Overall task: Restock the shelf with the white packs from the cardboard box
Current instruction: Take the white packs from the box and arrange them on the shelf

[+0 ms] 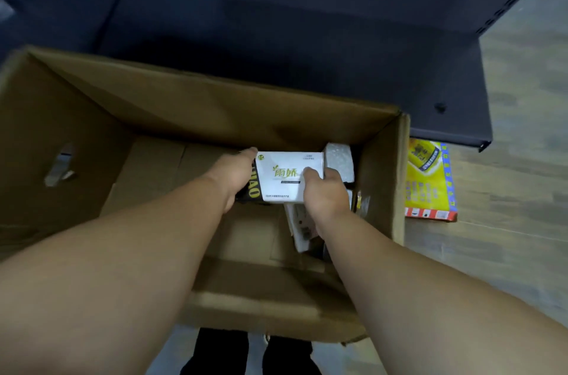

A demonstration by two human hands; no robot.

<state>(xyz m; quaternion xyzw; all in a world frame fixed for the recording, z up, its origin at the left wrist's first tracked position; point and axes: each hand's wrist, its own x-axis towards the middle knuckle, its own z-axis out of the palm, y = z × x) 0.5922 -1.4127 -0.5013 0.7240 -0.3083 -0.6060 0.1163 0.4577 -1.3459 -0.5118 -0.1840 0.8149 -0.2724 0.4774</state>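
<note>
White pack (284, 176) held low inside the cardboard box (172, 104), left hand (236, 178) and right hand (322, 193) fingers clamped on its ends; few packs remain (338, 159), while the dark shelf (307, 45) beyond shows none placed.

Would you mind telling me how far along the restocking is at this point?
Done: nothing shows on the dark shelf, though the cardboard box looks mostly emptied. In hand: the left hand and right hand grip one white pack, low inside the box. Left: at least two more white packs, one behind and one below the right hand.
</note>
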